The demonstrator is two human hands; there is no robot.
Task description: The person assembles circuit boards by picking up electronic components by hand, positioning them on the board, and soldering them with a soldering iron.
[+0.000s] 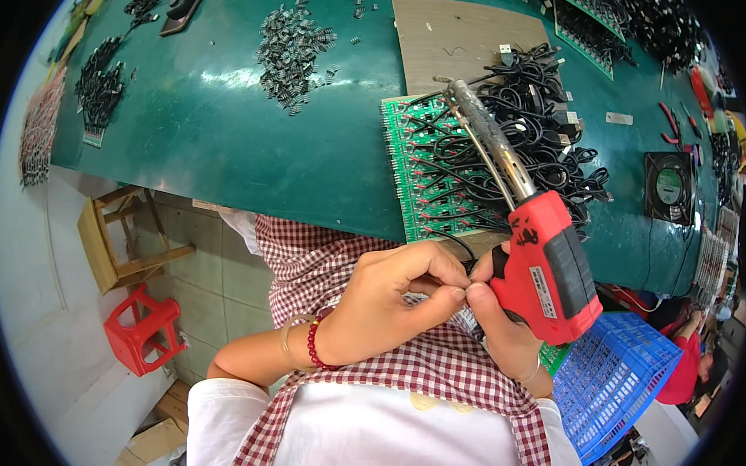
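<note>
My right hand point(507, 340) is wrapped round the handle of a red and black soldering gun point(544, 276). Its long metal barrel points up and to the left, above the cables. My left hand point(391, 299) is closed in a pinch, its thumb and forefinger meeting the right thumb. Whatever lies between those fingertips is too small to make out. Just beyond my hands lies a green circuit board panel point(397, 164) with red and black wire ends along it. Black cables with USB plugs point(532, 152) are heaped over its right part.
A brown board point(445, 38) lies on the green table point(179, 136). Small black parts point(293, 53) are piled to the left. A fan point(669, 187) and red-handled pliers point(669, 124) are at right. A blue basket point(614, 381) stands beside me; a red stool point(144, 328) is at lower left.
</note>
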